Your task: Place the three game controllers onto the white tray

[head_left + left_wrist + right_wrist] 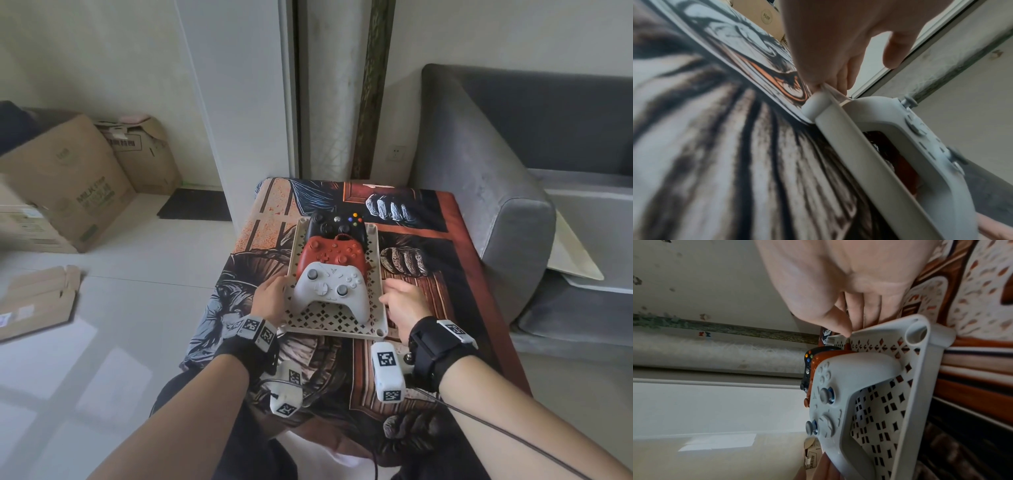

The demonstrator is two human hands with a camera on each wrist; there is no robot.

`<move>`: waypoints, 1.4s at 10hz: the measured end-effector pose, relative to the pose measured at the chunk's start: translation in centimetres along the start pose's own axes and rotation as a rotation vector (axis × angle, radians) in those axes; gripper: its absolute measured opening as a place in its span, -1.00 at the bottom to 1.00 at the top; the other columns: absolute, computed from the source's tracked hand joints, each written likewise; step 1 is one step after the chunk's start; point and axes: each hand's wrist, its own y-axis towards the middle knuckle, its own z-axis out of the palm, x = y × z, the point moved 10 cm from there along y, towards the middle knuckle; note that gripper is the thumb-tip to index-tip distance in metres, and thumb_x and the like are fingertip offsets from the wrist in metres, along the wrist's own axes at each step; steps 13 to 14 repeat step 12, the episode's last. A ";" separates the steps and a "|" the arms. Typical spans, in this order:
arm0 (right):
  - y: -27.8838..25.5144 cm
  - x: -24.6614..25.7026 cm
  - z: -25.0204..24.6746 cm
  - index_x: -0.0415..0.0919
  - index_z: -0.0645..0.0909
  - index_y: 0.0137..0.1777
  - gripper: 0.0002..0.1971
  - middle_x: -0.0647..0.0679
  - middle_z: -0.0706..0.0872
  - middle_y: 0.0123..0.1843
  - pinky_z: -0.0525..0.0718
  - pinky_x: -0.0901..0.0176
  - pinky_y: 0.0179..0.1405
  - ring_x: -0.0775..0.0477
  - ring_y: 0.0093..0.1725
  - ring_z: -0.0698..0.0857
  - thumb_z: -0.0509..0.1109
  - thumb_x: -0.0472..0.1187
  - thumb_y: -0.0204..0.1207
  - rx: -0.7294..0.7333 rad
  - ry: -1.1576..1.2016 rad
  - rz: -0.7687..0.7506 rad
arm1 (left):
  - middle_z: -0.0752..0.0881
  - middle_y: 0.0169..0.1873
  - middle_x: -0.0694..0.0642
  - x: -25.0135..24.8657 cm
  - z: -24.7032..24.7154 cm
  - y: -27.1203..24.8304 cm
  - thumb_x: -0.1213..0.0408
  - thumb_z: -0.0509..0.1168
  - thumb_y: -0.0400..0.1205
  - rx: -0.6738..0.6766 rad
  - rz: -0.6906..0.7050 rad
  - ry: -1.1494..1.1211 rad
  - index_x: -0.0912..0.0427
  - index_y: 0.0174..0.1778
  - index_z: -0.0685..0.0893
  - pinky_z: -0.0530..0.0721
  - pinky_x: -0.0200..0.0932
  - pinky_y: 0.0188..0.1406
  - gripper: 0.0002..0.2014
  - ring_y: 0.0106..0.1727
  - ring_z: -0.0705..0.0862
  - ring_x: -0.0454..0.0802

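Observation:
The white perforated tray (pixel 334 330) lies on the patterned cloth. Three controllers lie in a row on it: black (pixel 337 222) farthest, red (pixel 330 255) in the middle, white (pixel 330 291) nearest and overlapping the red one. My left hand (pixel 282 284) sits at the tray's left rim (pixel 849 146); its fingers (pixel 830 78) touch the rim while the thumb stands clear. The white controller (pixel 920 129) shows just beyond. My right hand (pixel 388 294) is at the right rim (pixel 920 386), with its thumb tip on top and fingers outside, pinching it. The white (pixel 849 378), red (pixel 816 360) and black (pixel 807 366) controllers rest untouched.
The cloth-covered table (pixel 428 274) is small, with edges close on every side. A grey sofa (pixel 496 205) stands right beside it. Cardboard boxes (pixel 68 185) and a flattened carton (pixel 37 301) lie on the floor at the left, and a dark mat (pixel 195 205) beyond.

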 end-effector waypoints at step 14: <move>-3.0 14.3 -6.8 -0.22 0.68 0.08 -0.87 -0.32 0.82 0.08 0.72 -0.10 0.17 -0.28 0.12 0.80 0.35 -0.34 0.59 -0.006 0.363 -0.311 | 0.82 0.09 0.21 1.0 0.8 -2.7 0.31 0.27 0.66 0.025 -0.122 -0.503 0.21 0.19 0.70 0.71 0.04 0.09 -0.78 0.14 0.77 0.15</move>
